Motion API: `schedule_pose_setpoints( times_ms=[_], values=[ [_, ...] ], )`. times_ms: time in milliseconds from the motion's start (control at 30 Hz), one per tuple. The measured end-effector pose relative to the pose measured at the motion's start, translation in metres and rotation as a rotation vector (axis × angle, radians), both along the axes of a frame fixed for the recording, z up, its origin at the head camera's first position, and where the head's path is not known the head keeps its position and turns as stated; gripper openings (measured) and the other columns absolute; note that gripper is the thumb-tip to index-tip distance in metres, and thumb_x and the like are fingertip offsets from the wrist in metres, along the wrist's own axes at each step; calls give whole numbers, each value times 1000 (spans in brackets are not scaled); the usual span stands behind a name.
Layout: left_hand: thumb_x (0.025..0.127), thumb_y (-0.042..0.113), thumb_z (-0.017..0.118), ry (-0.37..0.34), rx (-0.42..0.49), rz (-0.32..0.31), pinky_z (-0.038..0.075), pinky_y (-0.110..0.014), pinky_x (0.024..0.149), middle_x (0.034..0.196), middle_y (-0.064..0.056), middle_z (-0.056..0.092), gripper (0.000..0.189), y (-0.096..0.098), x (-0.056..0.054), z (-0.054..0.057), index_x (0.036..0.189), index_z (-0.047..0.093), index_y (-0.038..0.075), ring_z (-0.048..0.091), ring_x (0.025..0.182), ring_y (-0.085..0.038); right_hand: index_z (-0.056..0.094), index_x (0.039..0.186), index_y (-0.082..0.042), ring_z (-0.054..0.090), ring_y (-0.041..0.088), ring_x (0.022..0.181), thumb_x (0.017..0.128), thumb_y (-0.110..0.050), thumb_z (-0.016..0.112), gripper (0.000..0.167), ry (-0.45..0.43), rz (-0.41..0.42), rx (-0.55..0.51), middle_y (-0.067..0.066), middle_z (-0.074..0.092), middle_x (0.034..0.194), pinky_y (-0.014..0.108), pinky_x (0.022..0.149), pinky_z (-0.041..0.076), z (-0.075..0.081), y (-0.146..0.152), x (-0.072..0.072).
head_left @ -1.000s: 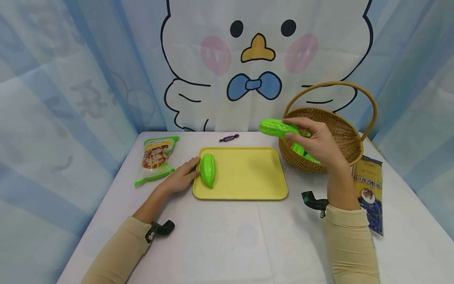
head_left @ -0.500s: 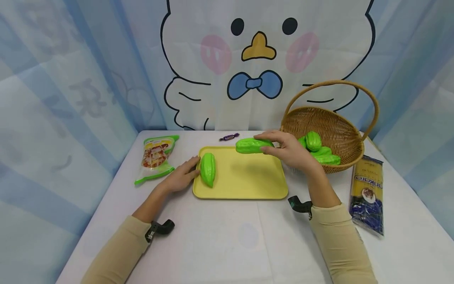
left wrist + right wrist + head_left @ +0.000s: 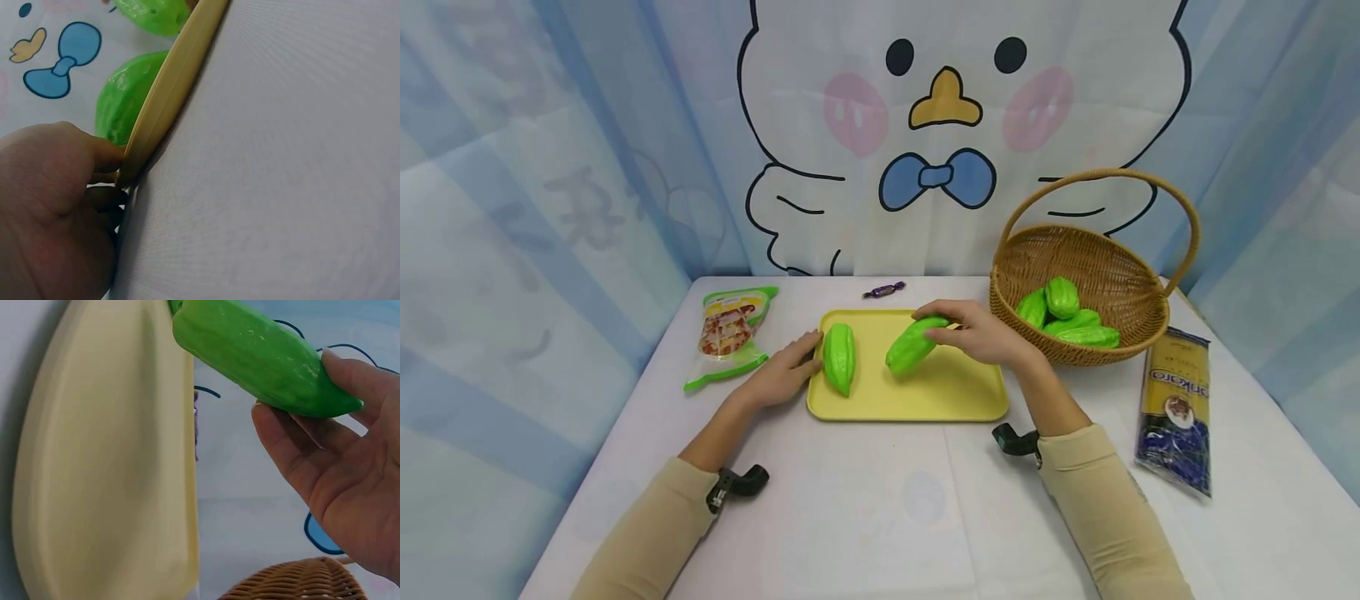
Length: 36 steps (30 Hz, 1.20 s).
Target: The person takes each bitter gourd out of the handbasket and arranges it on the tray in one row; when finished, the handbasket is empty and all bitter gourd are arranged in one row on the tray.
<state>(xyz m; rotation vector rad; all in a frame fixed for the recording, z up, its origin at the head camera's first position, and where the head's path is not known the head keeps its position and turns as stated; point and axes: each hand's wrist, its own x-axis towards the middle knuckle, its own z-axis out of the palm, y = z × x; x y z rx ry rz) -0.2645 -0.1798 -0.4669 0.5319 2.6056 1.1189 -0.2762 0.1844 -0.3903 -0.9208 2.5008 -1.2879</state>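
Note:
My right hand (image 3: 983, 333) pinches a green bitter melon (image 3: 907, 350) between thumb and fingers, above the middle of the yellow tray (image 3: 947, 398). It slants with its free end toward the lower left in the head view; in the right wrist view, the fingertips hold the tapered end of this bitter melon (image 3: 262, 359). Another bitter melon (image 3: 839, 357) lies lengthwise along the tray's left side. At that side's outer edge rests my left hand (image 3: 782, 375), its extended fingers touching the rim. The left wrist view shows the same hand (image 3: 56, 187) against the tray rim (image 3: 165, 94).
A wicker basket (image 3: 1120, 258) with a tall handle stands right of the tray, holding several bitter melons (image 3: 1063, 297). Behind the tray lies a purple wrapped candy (image 3: 883, 290). A green-edged food bag (image 3: 727, 337) is at left, a gold-and-blue packet (image 3: 1176, 408) at right.
My right hand has carried the bitter melon left and down from in front of the basket to over the tray, and turned it aslant. My left hand has stayed still.

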Motion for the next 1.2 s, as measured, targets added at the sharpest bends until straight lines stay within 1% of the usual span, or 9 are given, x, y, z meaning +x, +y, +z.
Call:
schedule_pose_setpoints(
  times_ms=[100,200,400,567,700,733,833,967,1200],
  values=[
    [114,25,42,0,1,-1,6,-55,133,174,-17,15,61,0,0,0,167,20,7,9,162,-36,68,134,-8,61,25,108,105,-16,64,30,-30,11,-22,11,70,125,41,94,53,-4,-5,0],
    [113,24,42,4,-2,-3,5,-56,132,174,-18,15,60,0,0,1,167,20,6,9,162,-37,69,134,-9,61,24,113,105,-17,65,31,-46,18,-36,10,69,129,39,95,53,-8,-10,0],
    [113,24,42,6,-5,4,6,-56,132,174,-18,16,60,0,2,3,166,21,5,10,162,-38,70,136,-15,55,26,121,104,-21,67,33,-71,-1,-47,11,63,133,43,101,48,-13,-22,-2],
    [113,24,43,13,-7,0,7,-57,132,173,-19,17,60,1,4,5,166,21,4,11,162,-38,68,134,-10,62,28,119,100,-17,72,34,-94,-45,-96,14,66,137,44,103,52,-17,-33,-6],
    [113,25,42,15,-12,0,7,-58,132,173,-18,17,61,1,3,4,166,21,4,11,162,-39,70,126,-8,65,28,109,98,-15,75,29,-122,-86,-141,12,69,128,38,96,56,-17,-42,-9],
    [113,25,42,15,-12,0,7,-58,132,173,-18,17,61,1,3,4,166,21,4,11,162,-39,70,126,-6,66,28,108,98,-15,75,29,-132,-95,-150,11,69,125,37,94,57,-18,-44,-10],
    [113,26,43,11,-8,2,8,-57,132,173,-18,17,61,1,3,3,166,21,5,11,162,-38,69,127,-6,65,27,105,100,-14,72,29,-177,-115,-189,12,69,121,46,96,59,-21,-50,-12],
    [113,25,42,14,-7,0,8,-57,132,173,-18,17,61,1,3,3,166,21,4,11,162,-38,68,131,-6,66,23,101,103,-12,67,29,-229,-137,-240,15,66,123,61,100,56,-27,-57,-15],
    [113,26,42,12,-16,6,7,-58,132,174,-18,16,61,1,3,3,166,21,5,11,162,-38,65,134,-1,67,23,99,106,-8,60,29,-239,-144,-236,19,61,139,54,97,60,-34,-68,-18]
  ],
)
